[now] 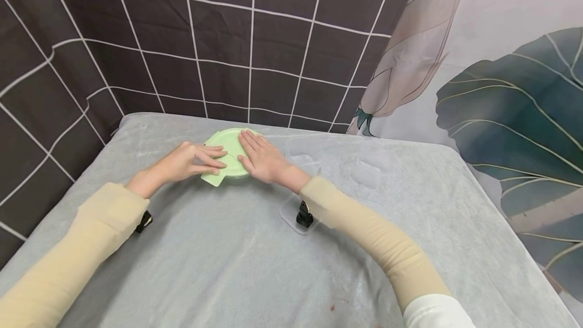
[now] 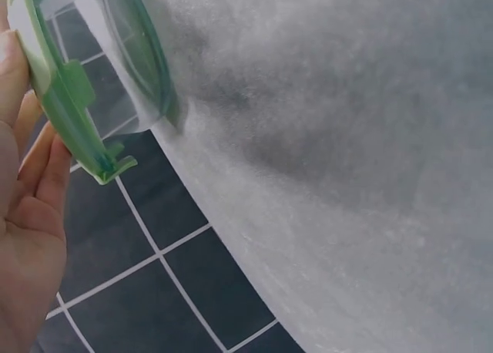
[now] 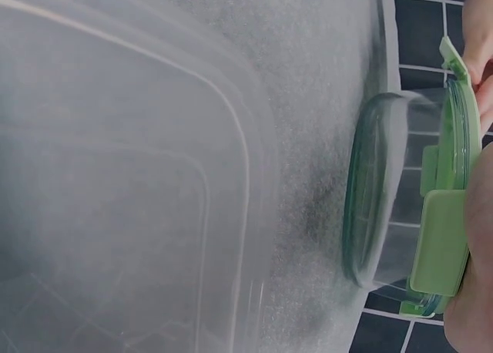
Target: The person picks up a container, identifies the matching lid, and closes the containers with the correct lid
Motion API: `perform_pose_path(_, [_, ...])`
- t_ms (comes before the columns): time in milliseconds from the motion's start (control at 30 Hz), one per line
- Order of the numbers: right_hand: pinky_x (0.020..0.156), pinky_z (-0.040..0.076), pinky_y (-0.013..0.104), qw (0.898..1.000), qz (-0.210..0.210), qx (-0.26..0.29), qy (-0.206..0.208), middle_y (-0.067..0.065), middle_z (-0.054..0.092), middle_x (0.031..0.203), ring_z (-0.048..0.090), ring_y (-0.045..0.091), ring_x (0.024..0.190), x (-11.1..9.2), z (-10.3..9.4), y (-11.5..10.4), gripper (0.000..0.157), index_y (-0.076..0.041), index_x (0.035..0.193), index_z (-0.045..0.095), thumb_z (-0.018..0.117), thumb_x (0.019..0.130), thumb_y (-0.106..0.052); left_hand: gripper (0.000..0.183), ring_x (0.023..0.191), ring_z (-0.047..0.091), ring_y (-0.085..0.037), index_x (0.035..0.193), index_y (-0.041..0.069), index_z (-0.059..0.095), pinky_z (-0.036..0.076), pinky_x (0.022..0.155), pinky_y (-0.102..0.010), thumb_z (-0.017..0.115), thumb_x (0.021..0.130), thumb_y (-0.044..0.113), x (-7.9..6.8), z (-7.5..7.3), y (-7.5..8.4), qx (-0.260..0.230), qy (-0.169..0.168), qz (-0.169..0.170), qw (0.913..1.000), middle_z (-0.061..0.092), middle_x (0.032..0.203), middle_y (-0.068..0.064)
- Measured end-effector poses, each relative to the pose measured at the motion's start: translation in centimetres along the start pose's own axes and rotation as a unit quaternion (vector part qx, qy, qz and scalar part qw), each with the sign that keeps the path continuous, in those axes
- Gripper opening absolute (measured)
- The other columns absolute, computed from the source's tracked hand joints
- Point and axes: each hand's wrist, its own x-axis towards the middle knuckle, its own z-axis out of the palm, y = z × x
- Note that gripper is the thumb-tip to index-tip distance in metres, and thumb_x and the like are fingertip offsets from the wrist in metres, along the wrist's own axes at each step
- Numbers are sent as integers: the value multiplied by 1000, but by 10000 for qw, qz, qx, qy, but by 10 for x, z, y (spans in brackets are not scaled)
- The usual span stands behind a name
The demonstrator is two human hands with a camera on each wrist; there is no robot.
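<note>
A round, clear food container [image 3: 377, 191] with a light green lid [image 1: 232, 166] stands near the back of the cloth-covered table. My left hand [image 1: 175, 164] rests its fairly straight fingers on the lid's left part, close to the rim. The right hand [image 1: 266, 161] lies flat across the lid's right side, fingers extended toward the back. One green clip flap [image 1: 213, 179] sticks outward at the front left, beside the left hand. In the right wrist view another clip flap [image 3: 439, 245] hangs down along the container's side.
Several clear plastic pieces lie right of the container, among them one [image 1: 366, 173] and another [image 1: 289, 211] under the right forearm. The grey cloth [image 1: 218, 257] covers the table, with a dark grid-patterned curtain [image 1: 227, 39] behind it. Small black wrist cameras [image 1: 304, 216] hang below the sleeves.
</note>
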Motion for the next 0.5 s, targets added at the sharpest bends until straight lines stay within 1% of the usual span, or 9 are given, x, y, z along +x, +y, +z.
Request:
perform_pose_path(133, [118, 5, 29, 10000, -8, -37, -15, 4, 2, 154, 0, 17, 143, 0, 1, 0, 60, -8, 146, 4, 13, 96, -41, 34, 116, 54, -28, 102, 20, 70, 42, 95, -47, 72, 70, 31, 0, -2, 3, 102, -234, -31, 9997, 63, 116, -6])
perform_pose_path(267, [118, 5, 29, 10000, 8, -45, -7, 5, 2, 154, 0, 17, 143, 0, 2, 0, 60, -8, 146, 3, 13, 97, -41, 46, 118, 52, -28, 106, 21, 69, 42, 95, -48, 75, 63, 35, 0, -2, 7, 342, -376, -43, 9987, 62, 117, -4])
perform_pose_path(367, [118, 5, 29, 10000, 16, -36, 2, 5, 2, 154, -1, 17, 143, 0, 2, 0, 60, -8, 146, 3, 13, 97, -41, 49, 118, 52, -29, 106, 20, 68, 44, 94, -48, 78, 59, 32, -1, 1, 9, 574, -273, 44, 9980, 62, 118, -5])
perform_pose_path(500, [118, 5, 29, 10000, 20, -58, 24, 4, 2, 154, -1, 16, 143, 2, 3, 1, 60, -9, 146, 3, 13, 97, -41, 48, 116, 54, -28, 105, 21, 69, 48, 88, -46, 79, 59, 29, -5, 7, 11, 877, 48, 224, 9959, 63, 116, -4])
